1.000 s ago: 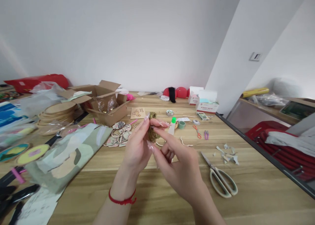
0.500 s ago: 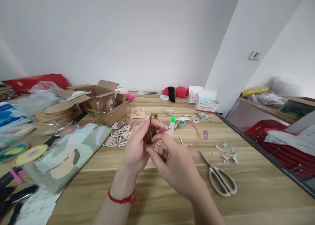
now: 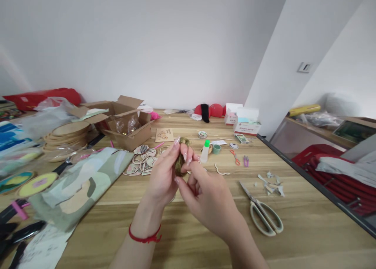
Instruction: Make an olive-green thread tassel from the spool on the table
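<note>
My left hand [image 3: 162, 175], with a red string bracelet on its wrist, is raised above the wooden table [image 3: 188, 229] and pinches a small bundle of olive-green thread [image 3: 180, 159] between thumb and fingers. My right hand [image 3: 205, 198] is closed against the lower end of the same bundle, its fingertips curled onto the thread. Both hands meet at the middle of the view.
Large scissors [image 3: 264, 214] lie right of my hands, near paper scraps [image 3: 272, 182]. A glue bottle [image 3: 205, 151], small orange scissors [image 3: 234, 156], wooden cut-outs [image 3: 143, 161], an open cardboard box [image 3: 126, 124], folded patterned fabric [image 3: 79, 182] and stacked wooden hoops [image 3: 69, 137] crowd the table.
My right hand's fingers have curled in closer to the thread bundle and shifted slightly left. The left hand keeps its hold on the bundle.
</note>
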The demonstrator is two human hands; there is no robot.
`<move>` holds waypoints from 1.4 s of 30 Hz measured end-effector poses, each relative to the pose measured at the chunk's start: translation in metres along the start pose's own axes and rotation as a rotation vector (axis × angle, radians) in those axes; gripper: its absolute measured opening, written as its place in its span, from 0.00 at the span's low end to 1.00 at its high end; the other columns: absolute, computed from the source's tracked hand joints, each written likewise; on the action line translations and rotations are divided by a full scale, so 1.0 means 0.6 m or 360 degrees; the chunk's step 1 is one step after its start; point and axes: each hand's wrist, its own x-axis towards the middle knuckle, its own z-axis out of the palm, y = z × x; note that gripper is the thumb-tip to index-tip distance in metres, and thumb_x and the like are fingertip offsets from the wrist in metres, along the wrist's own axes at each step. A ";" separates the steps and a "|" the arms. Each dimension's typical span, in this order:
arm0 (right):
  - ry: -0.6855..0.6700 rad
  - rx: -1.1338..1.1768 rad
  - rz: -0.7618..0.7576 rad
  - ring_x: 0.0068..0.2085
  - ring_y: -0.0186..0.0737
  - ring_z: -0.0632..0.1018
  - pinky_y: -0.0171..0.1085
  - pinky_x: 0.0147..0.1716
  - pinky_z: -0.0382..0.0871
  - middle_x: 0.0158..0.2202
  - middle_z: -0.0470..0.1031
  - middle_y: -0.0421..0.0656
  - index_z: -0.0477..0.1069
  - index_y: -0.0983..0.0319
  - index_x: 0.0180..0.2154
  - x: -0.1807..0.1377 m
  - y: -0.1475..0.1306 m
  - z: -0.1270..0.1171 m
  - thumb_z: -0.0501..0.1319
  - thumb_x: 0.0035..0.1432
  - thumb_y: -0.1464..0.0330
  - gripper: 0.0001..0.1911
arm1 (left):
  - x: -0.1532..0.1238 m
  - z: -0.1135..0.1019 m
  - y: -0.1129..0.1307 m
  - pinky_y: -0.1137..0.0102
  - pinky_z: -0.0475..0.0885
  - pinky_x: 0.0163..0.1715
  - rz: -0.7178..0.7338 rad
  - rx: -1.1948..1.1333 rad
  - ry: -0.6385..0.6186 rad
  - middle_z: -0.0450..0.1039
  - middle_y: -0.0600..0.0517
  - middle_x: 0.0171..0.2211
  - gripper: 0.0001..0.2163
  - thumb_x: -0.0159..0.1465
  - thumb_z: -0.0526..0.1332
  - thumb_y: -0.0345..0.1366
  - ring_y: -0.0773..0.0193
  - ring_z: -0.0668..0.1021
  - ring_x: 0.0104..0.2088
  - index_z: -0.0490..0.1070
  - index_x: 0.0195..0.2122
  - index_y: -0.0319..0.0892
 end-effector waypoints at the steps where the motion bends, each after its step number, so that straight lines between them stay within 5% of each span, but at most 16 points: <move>1: 0.0039 -0.0015 -0.0015 0.18 0.31 0.69 0.31 0.20 0.58 0.18 0.69 0.35 0.69 0.64 0.39 0.000 0.001 0.002 0.55 0.61 0.71 0.06 | 0.000 0.000 0.001 0.70 0.71 0.41 0.0011 0.0010 0.0006 0.62 0.54 0.23 0.17 0.70 0.52 0.37 0.65 0.73 0.31 0.68 0.24 0.40; 8: 0.0300 0.0071 -0.0080 0.17 0.30 0.71 0.29 0.19 0.63 0.21 0.74 0.36 0.68 0.64 0.50 0.000 0.001 0.018 0.57 0.61 0.70 0.15 | -0.002 0.000 0.002 0.69 0.69 0.45 0.0100 0.0062 0.0008 0.67 0.53 0.26 0.14 0.67 0.57 0.39 0.63 0.75 0.36 0.72 0.25 0.40; 16: 0.0698 -0.0012 -0.0061 0.15 0.29 0.65 0.30 0.19 0.63 0.14 0.66 0.33 0.74 0.63 0.41 0.002 -0.009 0.038 0.56 0.58 0.75 0.11 | -0.010 0.003 -0.003 0.70 0.69 0.43 0.0365 0.0527 0.0124 0.75 0.48 0.33 0.14 0.67 0.58 0.42 0.60 0.75 0.40 0.77 0.29 0.40; 19: 0.0580 0.0458 0.0137 0.15 0.28 0.63 0.29 0.17 0.62 0.14 0.60 0.30 0.72 0.62 0.39 0.005 -0.007 0.026 0.58 0.56 0.72 0.08 | -0.008 0.003 0.000 0.70 0.70 0.42 0.0314 0.0419 0.0076 0.75 0.49 0.32 0.14 0.67 0.57 0.40 0.62 0.76 0.37 0.77 0.29 0.40; 24: -0.0060 0.1322 0.0639 0.11 0.28 0.64 0.28 0.11 0.58 0.12 0.60 0.27 0.64 0.60 0.39 0.013 0.001 0.001 0.58 0.57 0.66 0.08 | -0.004 0.001 0.003 0.69 0.71 0.41 0.0230 0.0382 0.0017 0.75 0.48 0.31 0.14 0.67 0.58 0.40 0.62 0.76 0.36 0.77 0.29 0.39; 27: -0.0261 0.1581 0.0795 0.09 0.29 0.64 0.27 0.08 0.58 0.12 0.64 0.28 0.62 0.60 0.38 0.015 0.004 -0.003 0.60 0.55 0.64 0.10 | -0.004 0.001 0.002 0.69 0.71 0.39 0.0182 0.0371 0.0010 0.75 0.48 0.31 0.14 0.66 0.59 0.41 0.62 0.77 0.35 0.77 0.29 0.38; 34: -0.0422 0.1513 0.0732 0.11 0.28 0.66 0.26 0.10 0.58 0.14 0.63 0.26 0.60 0.59 0.39 0.013 0.007 -0.004 0.60 0.54 0.68 0.11 | -0.001 -0.004 -0.002 0.71 0.71 0.40 0.0145 0.0308 0.0078 0.75 0.49 0.30 0.14 0.66 0.58 0.40 0.64 0.76 0.35 0.76 0.28 0.39; 42: -0.0411 0.1315 0.0527 0.14 0.26 0.65 0.25 0.12 0.55 0.16 0.58 0.27 0.54 0.58 0.30 0.011 0.008 -0.003 0.61 0.55 0.71 0.13 | 0.000 -0.008 0.001 0.73 0.71 0.36 0.0080 0.0321 0.0045 0.73 0.50 0.30 0.15 0.68 0.56 0.39 0.64 0.75 0.36 0.74 0.28 0.40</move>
